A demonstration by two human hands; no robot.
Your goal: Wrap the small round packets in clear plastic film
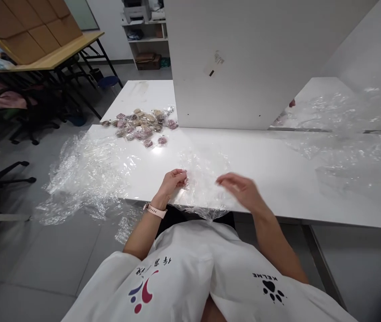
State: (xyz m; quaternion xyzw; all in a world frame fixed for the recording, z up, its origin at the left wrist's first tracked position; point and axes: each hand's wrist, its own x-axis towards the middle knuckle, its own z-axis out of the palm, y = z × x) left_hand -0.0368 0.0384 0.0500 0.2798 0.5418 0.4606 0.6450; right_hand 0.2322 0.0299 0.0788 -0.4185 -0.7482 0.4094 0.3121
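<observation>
In front of me a clear plastic bag (205,185) lies over the white table's front edge, its lower part hanging toward my lap. My left hand (173,180), with a pale pink watch band on the wrist, pinches the bag's left side between thumb and fingers. On the right, my right hand (240,188) hovers by the bag's other side, its fingers drawn together and blurred; whether they grip any film I cannot make out. Beyond my left hand lies a pile of small wrapped pieces (143,125), purple, tan and brown, each in clear film.
A heap of clear plastic bags (86,174) spills over the table's left edge. More clear film (365,165) covers the right end. An upright white panel (230,67) stands along the back. Cardboard boxes (32,27) sit on a wooden table at far left, near chairs.
</observation>
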